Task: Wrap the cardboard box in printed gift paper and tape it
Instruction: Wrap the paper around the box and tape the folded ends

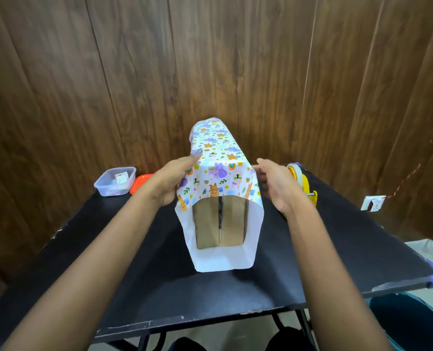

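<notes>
We face a dark wood-panelled wall (84,72) with a black table (210,295) pushed against it. At the middle of the table the printed gift paper (223,158) forms a long sleeve running away from us, animal pattern outward and white inner side showing at its near, open end. Inside that open end we see the cardboard box (208,224), its brown end face crossed by a dark vertical seam (220,216); the paper reaches past it toward us and lies on the tabletop.

Our left hand (172,181) is laid against the left side of the sleeve, fingers straight and together, pressing on the paper. Our right hand (278,186) is at the right side, thumb raised and fingers loosely curved toward the paper's edge. The back of the hand hides the fingertips, so we cannot tell whether they pinch the paper or only touch it.

Just behind the right hand stands a yellow tape dispenser (305,183). At the far left corner sits a clear plastic container (109,188), with an orange lid (139,184) beside it. A white wall socket (372,203) is on the right.
</notes>
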The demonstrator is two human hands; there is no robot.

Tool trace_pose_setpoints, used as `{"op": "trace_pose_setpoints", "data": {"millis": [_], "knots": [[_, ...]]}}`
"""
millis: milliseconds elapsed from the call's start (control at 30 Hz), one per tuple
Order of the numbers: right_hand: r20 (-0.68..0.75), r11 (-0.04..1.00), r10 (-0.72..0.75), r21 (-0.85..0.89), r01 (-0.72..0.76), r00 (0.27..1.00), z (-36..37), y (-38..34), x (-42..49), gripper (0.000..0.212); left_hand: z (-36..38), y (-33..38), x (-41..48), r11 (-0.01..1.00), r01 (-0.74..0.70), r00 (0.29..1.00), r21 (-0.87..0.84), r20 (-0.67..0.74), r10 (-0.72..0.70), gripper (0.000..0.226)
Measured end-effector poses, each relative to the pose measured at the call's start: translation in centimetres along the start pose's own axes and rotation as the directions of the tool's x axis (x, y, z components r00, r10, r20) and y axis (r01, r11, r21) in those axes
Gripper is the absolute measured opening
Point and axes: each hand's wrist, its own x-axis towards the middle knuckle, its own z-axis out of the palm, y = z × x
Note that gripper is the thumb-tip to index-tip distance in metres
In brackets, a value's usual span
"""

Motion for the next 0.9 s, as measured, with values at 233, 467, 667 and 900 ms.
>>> {"op": "trace_pose_setpoints", "data": {"millis": [233,467,667,900], "knots": [[0.283,0.993,-0.118,0.019,0.118,0.952,1.3,-3.3,0.0,0.032,-1.1,-2.2,-0.1,0.895,-0.027,0.999,-0.446,-0.035,0.013,0.029],[0.577,0.923,-0.007,-0.310,0.228,0.817,4.7,-6.5,0.9,0.036,-1.4,-9.2,-2.1,0.591,-0.166,0.986,-0.789,-0.147,0.081,0.036],[0.685,0.894,0.120,-0.389,0.222,0.719,5.0,-3.6,2.9,0.037,0.0,-13.3,-2.4,0.613,-0.093,0.975,-0.784,-0.195,-0.101,0.030],[0.599,0.933,0.056,-0.315,0.171,0.799,3.7,-1.4,3.3,0.034,-0.3,-13.4,-1.8,0.810,-0.008,0.829,-0.587,-0.457,-0.323,0.027]]}}
